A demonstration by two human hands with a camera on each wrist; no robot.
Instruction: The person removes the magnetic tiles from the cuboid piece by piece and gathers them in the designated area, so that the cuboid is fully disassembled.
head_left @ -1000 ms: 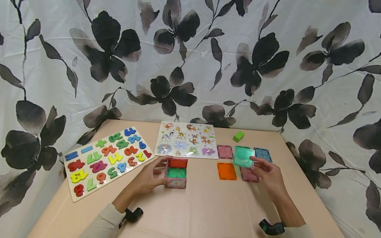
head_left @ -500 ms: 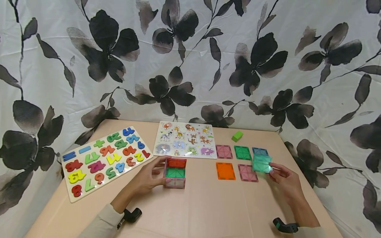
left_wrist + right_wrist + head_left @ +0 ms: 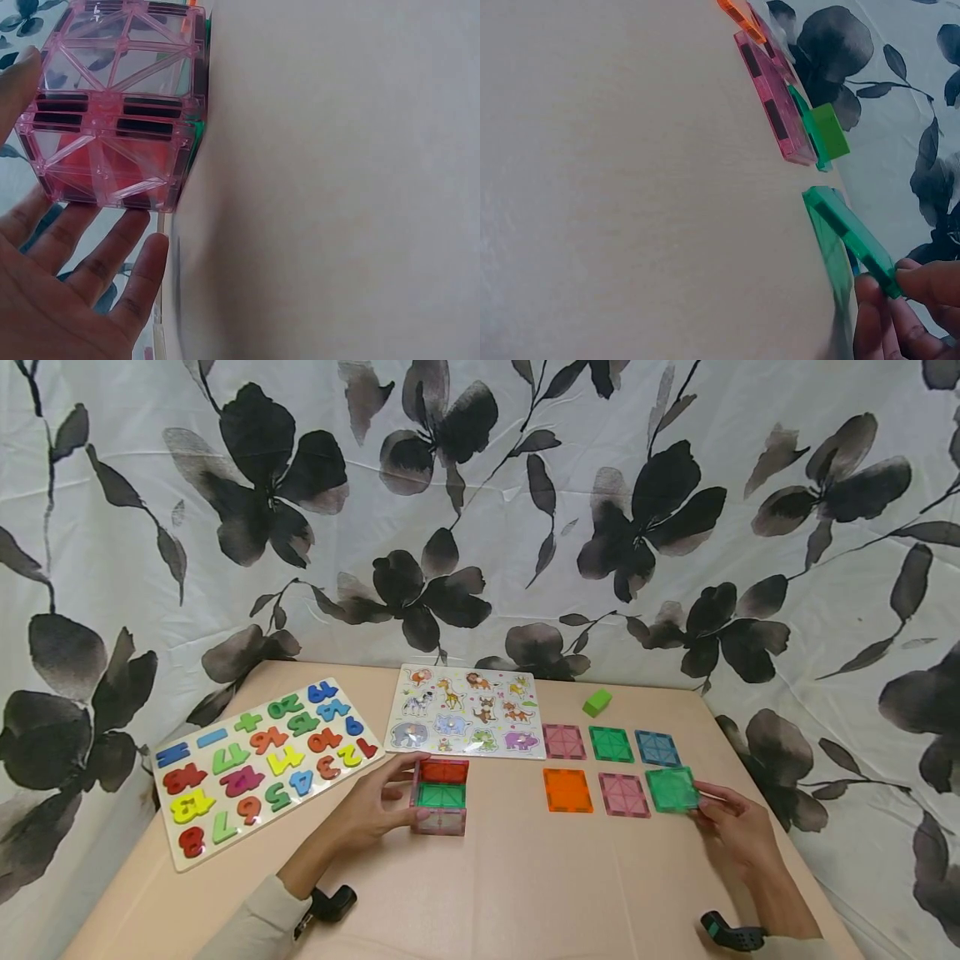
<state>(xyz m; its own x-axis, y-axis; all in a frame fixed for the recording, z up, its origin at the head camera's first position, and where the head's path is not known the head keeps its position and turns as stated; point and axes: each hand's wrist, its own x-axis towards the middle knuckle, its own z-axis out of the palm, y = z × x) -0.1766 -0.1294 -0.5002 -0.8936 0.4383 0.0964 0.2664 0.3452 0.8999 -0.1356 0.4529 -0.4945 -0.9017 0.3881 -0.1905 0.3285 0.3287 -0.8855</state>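
My left hand (image 3: 369, 806) grips a small box of magnetic tiles (image 3: 441, 822) on the table by its left side, thumb near, fingers behind. Red, green and pale pink show on it in the head view; in the left wrist view its pink framed walls (image 3: 114, 101) face the camera. My right hand (image 3: 738, 828) pinches a green magnetic tile (image 3: 671, 790) by its right edge, between thumb and fingers. The right wrist view shows this tile (image 3: 853, 236) tilted, one edge close over the table. Flat tiles lie beside it: pink (image 3: 624, 796), orange (image 3: 567, 791), blue (image 3: 657, 747).
Behind these lie another green tile (image 3: 611, 744), a second pink tile (image 3: 564, 742) and a lime block (image 3: 597, 702). An animal puzzle board (image 3: 467, 710) lies at the back middle, a number puzzle board (image 3: 258, 770) at the left. A floral cloth (image 3: 525, 502) hangs behind the table.
My right hand has carried the green tile rightward from above the back green tile, down to beside the front pink one. The left hand and its box stay in place.
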